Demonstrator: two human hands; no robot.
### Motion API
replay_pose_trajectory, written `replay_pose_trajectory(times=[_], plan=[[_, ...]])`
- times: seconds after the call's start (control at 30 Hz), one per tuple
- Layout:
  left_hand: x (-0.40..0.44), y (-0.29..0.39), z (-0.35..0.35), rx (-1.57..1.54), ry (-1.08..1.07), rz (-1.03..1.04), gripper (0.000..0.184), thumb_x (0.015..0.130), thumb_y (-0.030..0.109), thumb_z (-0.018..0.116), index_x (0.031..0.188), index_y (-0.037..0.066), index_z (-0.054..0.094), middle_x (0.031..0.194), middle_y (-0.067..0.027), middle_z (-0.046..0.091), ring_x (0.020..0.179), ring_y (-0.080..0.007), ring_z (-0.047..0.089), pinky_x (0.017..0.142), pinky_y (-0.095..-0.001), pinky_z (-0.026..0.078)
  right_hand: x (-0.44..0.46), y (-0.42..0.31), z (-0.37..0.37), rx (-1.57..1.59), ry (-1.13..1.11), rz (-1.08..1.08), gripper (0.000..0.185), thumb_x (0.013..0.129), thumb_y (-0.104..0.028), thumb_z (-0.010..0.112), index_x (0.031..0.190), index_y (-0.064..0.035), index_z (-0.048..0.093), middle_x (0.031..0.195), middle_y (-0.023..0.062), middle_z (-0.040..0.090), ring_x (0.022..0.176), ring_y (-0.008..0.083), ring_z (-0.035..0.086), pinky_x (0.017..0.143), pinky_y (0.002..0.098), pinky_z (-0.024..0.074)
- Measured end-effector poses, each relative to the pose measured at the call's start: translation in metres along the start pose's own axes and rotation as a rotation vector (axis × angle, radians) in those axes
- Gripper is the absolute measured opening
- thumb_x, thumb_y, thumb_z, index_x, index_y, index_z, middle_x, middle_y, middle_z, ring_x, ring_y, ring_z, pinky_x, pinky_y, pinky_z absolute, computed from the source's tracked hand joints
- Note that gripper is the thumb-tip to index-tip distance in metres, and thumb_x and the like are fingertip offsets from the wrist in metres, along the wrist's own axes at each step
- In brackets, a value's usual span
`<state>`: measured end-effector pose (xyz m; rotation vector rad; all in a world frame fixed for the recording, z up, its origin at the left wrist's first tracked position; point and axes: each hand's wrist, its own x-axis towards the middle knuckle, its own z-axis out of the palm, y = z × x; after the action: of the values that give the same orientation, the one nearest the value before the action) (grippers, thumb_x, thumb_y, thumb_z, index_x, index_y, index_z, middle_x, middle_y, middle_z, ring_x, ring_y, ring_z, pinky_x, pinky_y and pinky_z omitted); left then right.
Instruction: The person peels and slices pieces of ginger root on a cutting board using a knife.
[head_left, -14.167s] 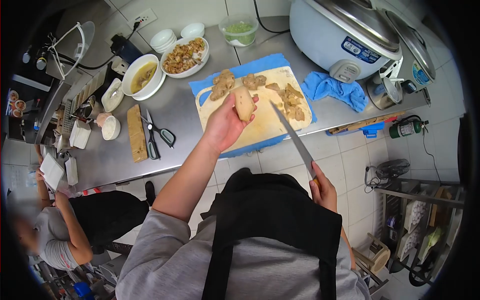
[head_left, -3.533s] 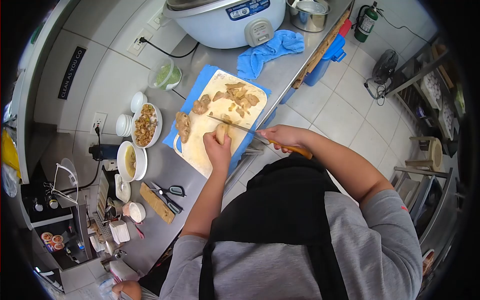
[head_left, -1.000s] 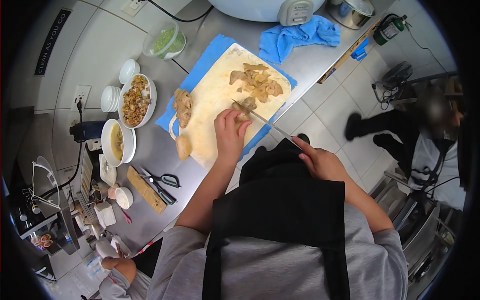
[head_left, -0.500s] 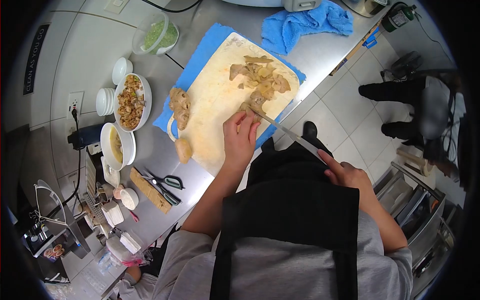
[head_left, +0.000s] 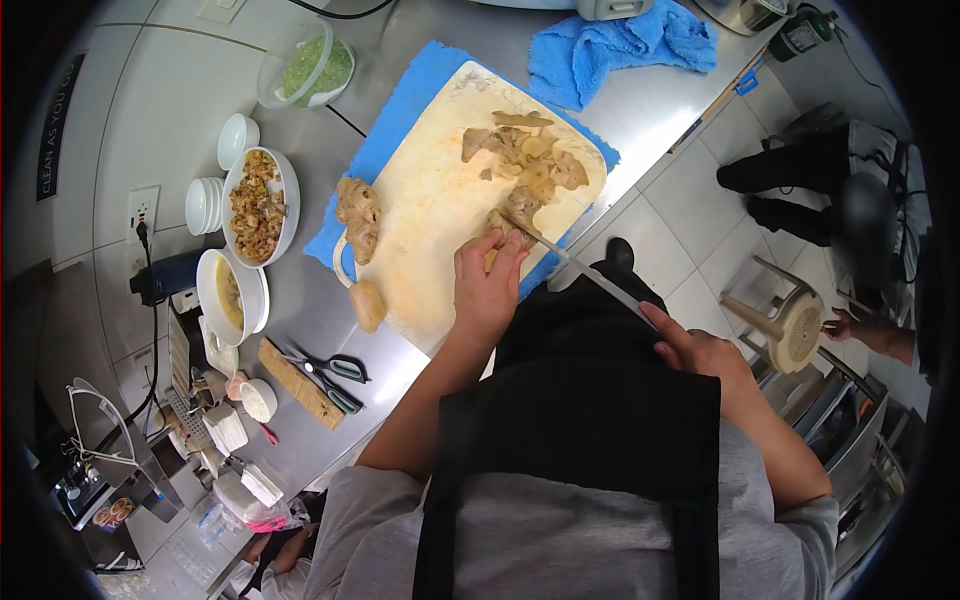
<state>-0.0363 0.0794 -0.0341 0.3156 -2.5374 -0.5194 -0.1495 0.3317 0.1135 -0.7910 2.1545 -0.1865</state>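
My left hand (head_left: 488, 283) is closed on a piece of ginger (head_left: 503, 226) near the front edge of the white cutting board (head_left: 425, 190). In my right hand (head_left: 697, 352) is the handle of a long knife (head_left: 600, 280), its blade slanting up and left so that the tip end meets the ginger by my left fingertips. Ginger peelings (head_left: 530, 155) lie heaped on the board beyond. A large unpeeled ginger root (head_left: 358, 218) and a smaller peeled-looking piece (head_left: 367, 306) rest at the board's left side, by its handle opening.
A blue cloth (head_left: 410, 85) lies under the board, with another blue towel (head_left: 620, 50) behind. Left are a bowl of chopped brown food (head_left: 292, 205), a tub of chopped greens (head_left: 318, 70) and scissors (head_left: 335, 380). At right, another person's hand (head_left: 842, 325) is near a beige stool (head_left: 797, 333).
My hands and the knife have shifted only slightly at the ginger. At right, the stool now stands further into view, with the other person's hand beside it.
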Motion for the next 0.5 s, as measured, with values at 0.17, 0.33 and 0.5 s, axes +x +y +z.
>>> replay_pose_trajectory(times=[0.17, 0.33, 0.5], plan=[[0.000, 0.000, 0.000, -0.002, 0.006, -0.007, 0.035, 0.078, 0.009, 0.078, 0.112, 0.005, 0.067, 0.107, -0.0140, 0.056, 0.098, -0.0299, 0.054, 0.083, -0.0381, 0.047, 0.016, -0.015, -0.011, -0.012, -0.043, 0.018, 0.045, 0.100, -0.036, 0.047, 0.144, -0.0304, 0.040, 0.076, 0.0185, 0.065, 0.071, 0.0377, 0.067, 0.067, 0.0458, 0.0539], [0.002, -0.001, 0.000, 0.005, 0.017, -0.082, 0.034, 0.081, 0.006, 0.074, 0.113, 0.004, 0.065, 0.109, -0.0160, 0.055, 0.100, -0.0313, 0.053, 0.085, -0.0391, 0.046, 0.051, -0.017, -0.008, 0.017, -0.029, -0.142, 0.042, 0.101, -0.035, 0.042, 0.142, -0.0240, 0.043, 0.085, 0.0191, 0.068, 0.076, 0.0399, 0.066, 0.070, 0.0485, 0.0533], [0.007, -0.002, -0.003, 0.019, 0.029, -0.122, 0.031, 0.083, 0.004, 0.071, 0.113, 0.003, 0.063, 0.109, -0.0171, 0.054, 0.101, -0.0323, 0.052, 0.087, -0.0400, 0.045, 0.073, -0.033, -0.019, 0.049, -0.073, -0.155, 0.042, 0.103, -0.035, 0.039, 0.142, -0.0214, 0.044, 0.091, 0.0204, 0.068, 0.086, 0.0391, 0.066, 0.079, 0.0493, 0.0519]])
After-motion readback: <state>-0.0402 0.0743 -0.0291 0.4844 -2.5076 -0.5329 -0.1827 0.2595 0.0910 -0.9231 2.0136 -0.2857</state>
